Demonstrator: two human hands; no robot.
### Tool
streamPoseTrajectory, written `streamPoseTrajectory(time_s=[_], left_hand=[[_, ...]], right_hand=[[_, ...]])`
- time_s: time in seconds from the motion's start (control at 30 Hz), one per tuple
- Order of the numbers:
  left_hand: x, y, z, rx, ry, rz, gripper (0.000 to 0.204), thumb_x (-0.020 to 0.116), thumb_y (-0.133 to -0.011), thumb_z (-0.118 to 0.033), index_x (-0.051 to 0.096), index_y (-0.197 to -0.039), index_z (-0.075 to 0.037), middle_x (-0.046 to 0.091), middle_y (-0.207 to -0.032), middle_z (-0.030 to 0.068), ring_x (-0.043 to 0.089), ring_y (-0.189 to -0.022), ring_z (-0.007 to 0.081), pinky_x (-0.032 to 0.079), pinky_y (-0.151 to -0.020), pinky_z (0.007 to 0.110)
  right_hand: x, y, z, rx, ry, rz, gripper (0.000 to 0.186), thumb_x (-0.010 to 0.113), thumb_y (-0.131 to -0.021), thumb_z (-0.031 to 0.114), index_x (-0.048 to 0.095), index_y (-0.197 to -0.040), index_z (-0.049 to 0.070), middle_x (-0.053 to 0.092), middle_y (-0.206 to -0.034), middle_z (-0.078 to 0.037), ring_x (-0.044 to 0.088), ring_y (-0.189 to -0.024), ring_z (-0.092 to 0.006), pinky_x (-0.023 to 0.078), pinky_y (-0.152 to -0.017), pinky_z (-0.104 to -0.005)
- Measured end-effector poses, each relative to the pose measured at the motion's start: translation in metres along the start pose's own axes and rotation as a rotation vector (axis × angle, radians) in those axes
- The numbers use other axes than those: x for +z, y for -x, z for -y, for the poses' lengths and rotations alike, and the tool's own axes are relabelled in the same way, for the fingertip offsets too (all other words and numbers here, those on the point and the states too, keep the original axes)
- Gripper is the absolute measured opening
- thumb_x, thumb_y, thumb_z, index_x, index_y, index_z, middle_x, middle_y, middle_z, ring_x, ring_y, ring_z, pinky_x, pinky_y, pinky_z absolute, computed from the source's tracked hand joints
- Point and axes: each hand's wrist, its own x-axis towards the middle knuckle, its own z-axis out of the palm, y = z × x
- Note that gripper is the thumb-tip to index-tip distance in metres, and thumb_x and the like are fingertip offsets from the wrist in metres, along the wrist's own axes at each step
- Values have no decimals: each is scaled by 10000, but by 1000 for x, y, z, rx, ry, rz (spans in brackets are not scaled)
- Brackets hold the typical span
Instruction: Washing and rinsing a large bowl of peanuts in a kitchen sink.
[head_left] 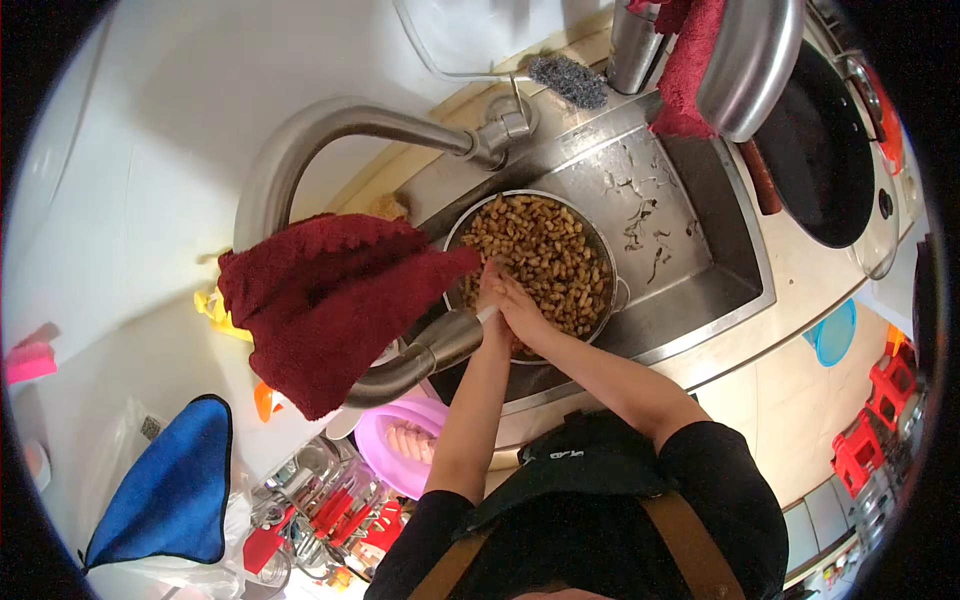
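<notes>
My left hand (489,292) and my right hand (520,308) are pressed against each other, palm to palm, with fingers stretched out. Nothing shows between them, though the inner fingers are partly hidden. Both are at the near left side of a round metal pot (619,292) full of what look like brown peanuts in their shells (545,245). That pot sits in the left part of a steel sink (690,215). Just left of my hands is the outlet of a curved steel faucet (455,338), with a whitish streak at its tip. A dark red towel (340,300) drapes over the faucet.
Dark wet scraps (645,215) lie on the sink bottom. A black pan (825,150) stands on the right counter, and a steel cylinder (750,70) hangs over the sink's far right corner. A grey scrubber (568,80) rests behind. At left are a blue cloth (170,485) and a pink basin (375,455).
</notes>
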Motion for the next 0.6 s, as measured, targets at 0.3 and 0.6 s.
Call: streamPoseTrajectory(time_s=[0.3,0.6], left_hand=[[-35,-62,-33,349,-1052,-136,397,415,-838,-233,384,-1193,-56,416,-1188,140,478,-978,310,373,-807,344],[0,-74,-57,-37,-708,-210,576,238,-850,-477,246,-1284,-98,231,-1321,112,238,-1205,274,235,-950,422]], right_hand=[[-100,-34,26,-13,698,-503,341,454,-770,127,476,-1094,27,436,-1055,-214,471,-952,-348,421,-773,-395],[-120,-100,8,96,489,-201,444,313,-811,311,461,-1086,-5,454,-1132,-172,411,-1049,-320,299,-906,-347]])
